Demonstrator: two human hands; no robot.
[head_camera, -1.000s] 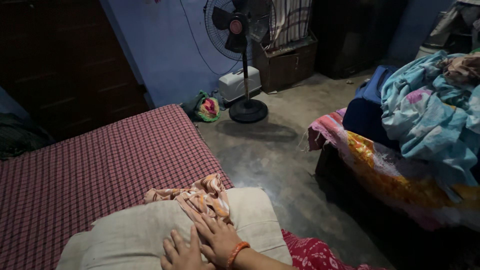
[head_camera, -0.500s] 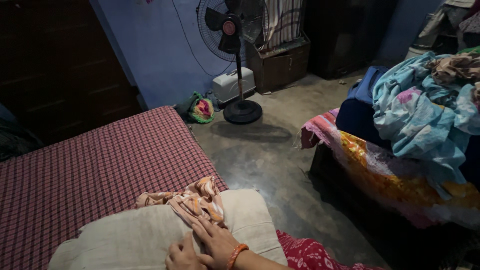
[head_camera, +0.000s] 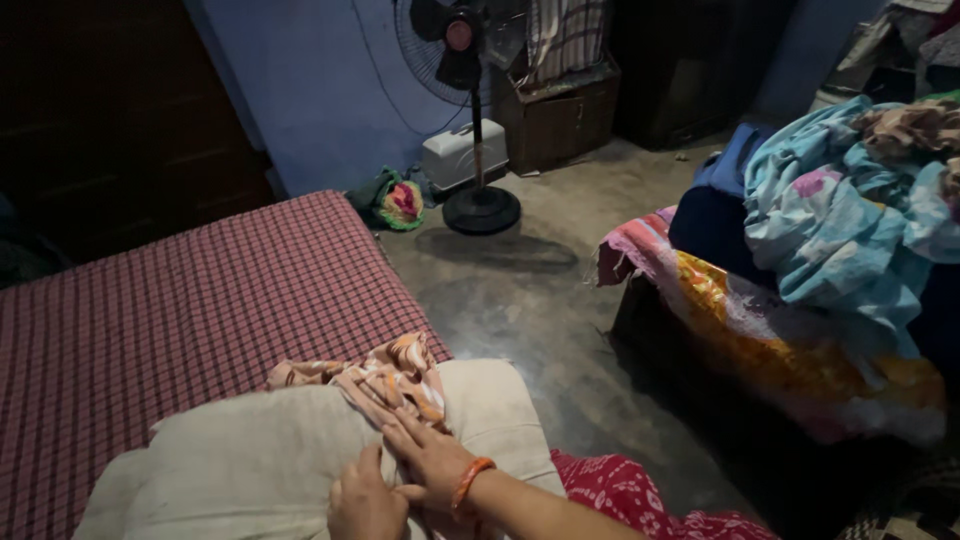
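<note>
A cream pillow (head_camera: 250, 460) lies on the near end of a bed covered in a red checked sheet (head_camera: 180, 300). An orange-and-peach patterned cloth (head_camera: 385, 375) is bunched on the pillow's far edge. My right hand (head_camera: 430, 462), with an orange bangle at the wrist, rests flat on the pillow, its fingers spread and its fingertips on the patterned cloth. My left hand (head_camera: 362, 502) sits just left of it and touches it, with its fingers curled into the pillow fabric and its thumb raised. My red patterned sleeve or garment (head_camera: 620, 495) shows at the bottom.
A standing fan (head_camera: 470, 110) is on the concrete floor by the blue wall, next to a white box (head_camera: 455, 155) and a small bundle (head_camera: 398, 200). On the right, a second bed holds heaped blue and colourful clothes (head_camera: 840, 220). Dark cupboards stand behind.
My left hand has gone from flat with spread fingers to curled on the pillow. The view has shifted slightly. My right hand stays on the cloth.
</note>
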